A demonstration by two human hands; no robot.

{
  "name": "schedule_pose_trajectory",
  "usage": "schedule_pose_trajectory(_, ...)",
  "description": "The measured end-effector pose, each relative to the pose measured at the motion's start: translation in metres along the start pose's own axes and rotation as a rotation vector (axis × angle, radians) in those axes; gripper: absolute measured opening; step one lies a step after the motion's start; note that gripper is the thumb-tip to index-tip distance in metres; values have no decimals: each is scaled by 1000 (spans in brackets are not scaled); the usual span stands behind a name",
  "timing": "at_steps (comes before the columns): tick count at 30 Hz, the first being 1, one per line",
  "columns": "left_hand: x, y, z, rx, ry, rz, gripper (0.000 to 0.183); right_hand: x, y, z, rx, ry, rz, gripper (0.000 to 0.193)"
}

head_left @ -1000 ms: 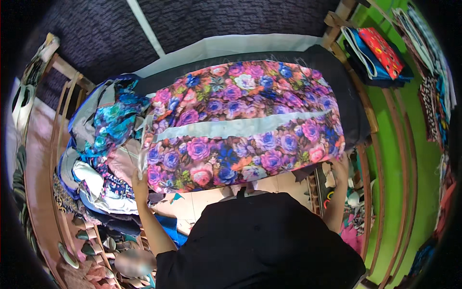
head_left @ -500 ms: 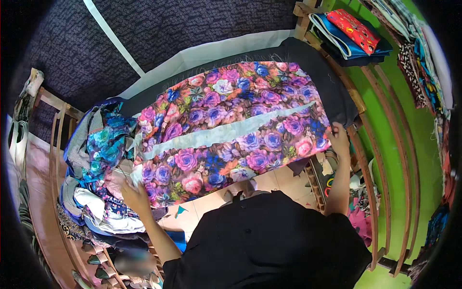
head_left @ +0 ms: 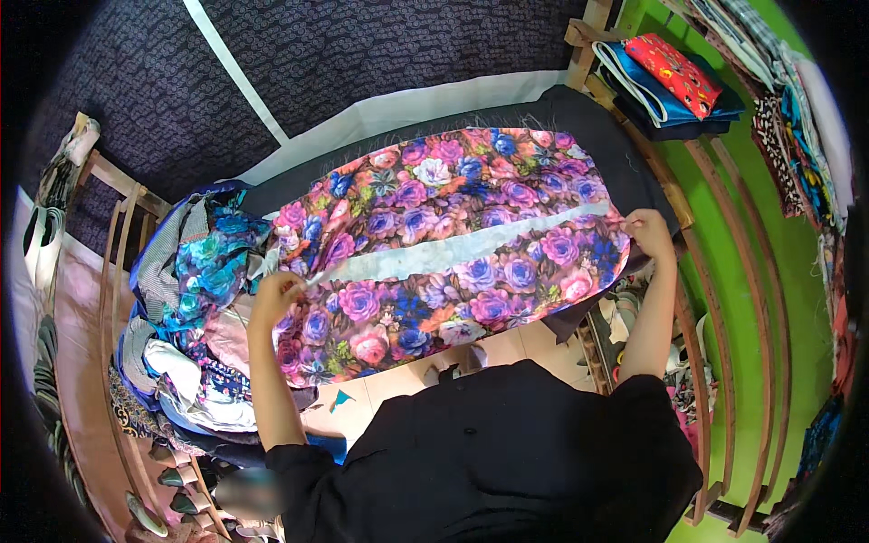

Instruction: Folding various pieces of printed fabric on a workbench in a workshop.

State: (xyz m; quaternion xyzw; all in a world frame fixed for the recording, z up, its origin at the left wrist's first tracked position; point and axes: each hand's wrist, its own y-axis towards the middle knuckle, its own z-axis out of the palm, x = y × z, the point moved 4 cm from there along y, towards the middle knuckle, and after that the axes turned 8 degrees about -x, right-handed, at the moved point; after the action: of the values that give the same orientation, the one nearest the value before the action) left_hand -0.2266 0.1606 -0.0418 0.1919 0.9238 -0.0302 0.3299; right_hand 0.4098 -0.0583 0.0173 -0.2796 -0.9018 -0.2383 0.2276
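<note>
A floral fabric (head_left: 507, 276) in pink, purple, blue and orange lies spread over a black-covered surface (head_left: 606, 136). Across its middle runs a long pale strip (head_left: 425, 256), tapering toward the right. My left hand (head_left: 272, 300) is closed at the fabric's left side, fingertips pinching its edge near the strip's left end. At the opposite side, my right hand (head_left: 650, 235) pinches the fabric's right edge beside the strip's other end. Whether each hand grips one layer or more cannot be made out.
A heap of clothes and cloths (head_left: 204, 271) crowds the left side. Folded cloths (head_left: 670, 77) rest on the wooden rail at the far right. Slatted wooden rails (head_left: 724, 299) stand along the green wall. Cloth scraps lie on the tiled floor (head_left: 362, 398).
My left hand has moved up and right from the lower left to the fabric's edge and closed on it. My right hand has shifted slightly farther away, and the fabric's right edge has moved.
</note>
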Motion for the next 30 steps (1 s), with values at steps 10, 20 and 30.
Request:
schedule_pose_trajectory(10, -29, 20, 2, -402, 641, 147, 17, 5, 52, 66, -241, 235, 122, 41)
schedule_pose_trajectory(20, -80, -121, 58, -87, 273, 426, 62, 70, -148, 80, 269, -176, -367, 78)
schedule_pose_trajectory(30, -25, -153, 41, -133, 403, 444, 47, 17, -116, 40, -37, -288, -357, 48)
